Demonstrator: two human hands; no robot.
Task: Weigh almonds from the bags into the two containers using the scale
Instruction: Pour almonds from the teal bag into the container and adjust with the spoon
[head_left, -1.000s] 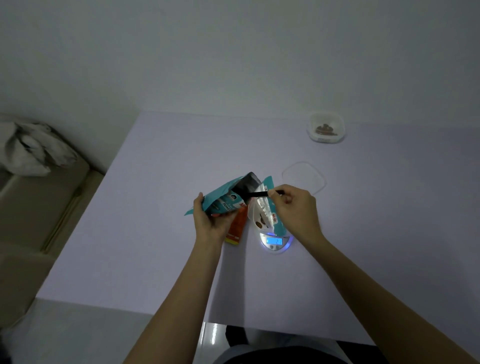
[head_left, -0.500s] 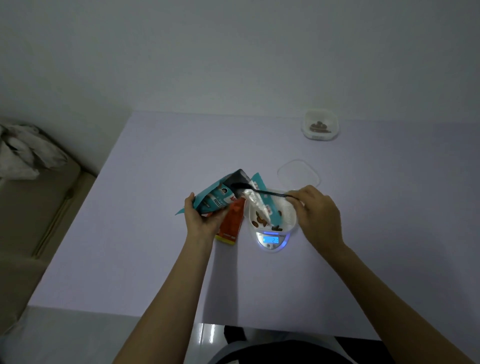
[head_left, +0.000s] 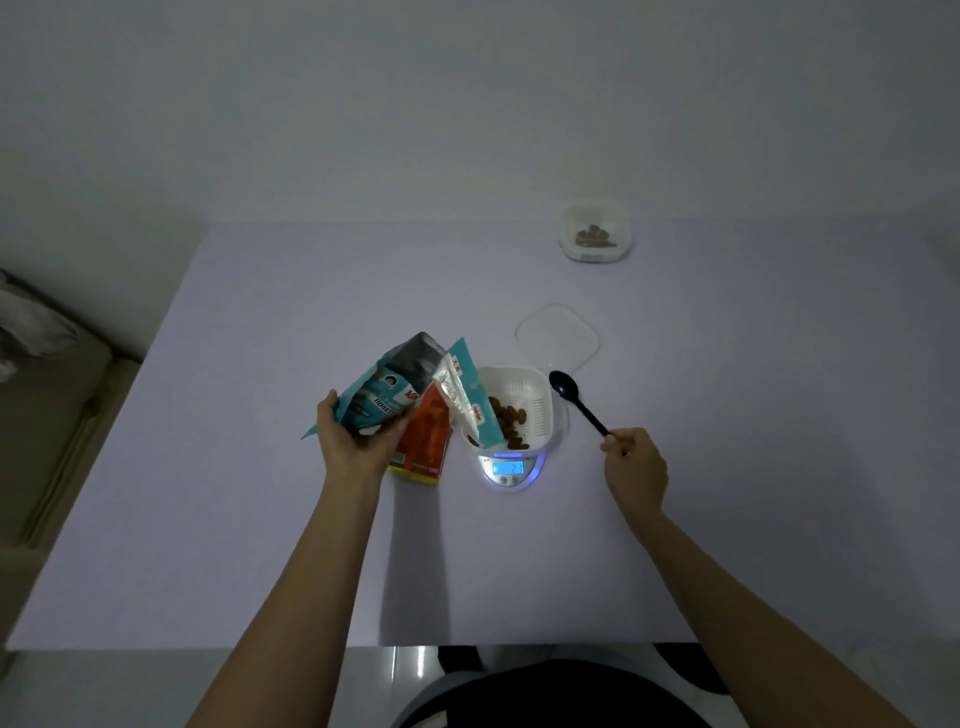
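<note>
Left hand (head_left: 353, 441) is wrapped around a teal almond bag (head_left: 387, 395), fingers curled under it, holding it tilted with the open silver-lined mouth pointing up and off to the right. Just right of that hand there's an orange bag (head_left: 423, 441) standing on the surface (head_left: 311, 545), partly hidden behind the teal one. A second teal-and-silver bag (head_left: 470, 400) leans over the near-left edge of the white container (head_left: 524, 405), which sits on top of the scale (head_left: 511, 467).

So the container and scale sit right between the two hands, a bit further out than the wrists. There's a small heap of almonds (head_left: 509, 415) inside it. The scale display is lit up blue, and I can't read the number for sure.

Right hand (head_left: 634, 462) is pinching the very end of a black spoon (head_left: 576, 400) between thumb and fingertips, rest of the fingers loosely curled. The spoon bowl points away from the hand, up and to the left, sitting just beside the container's right side. Can't tell if it's touching the surface or slightly lifted.

Further out past the right hand there's a clear lid (head_left: 558, 338) lying flat, and well beyond that, a second container (head_left: 595, 234) with some almonds in it.
</note>
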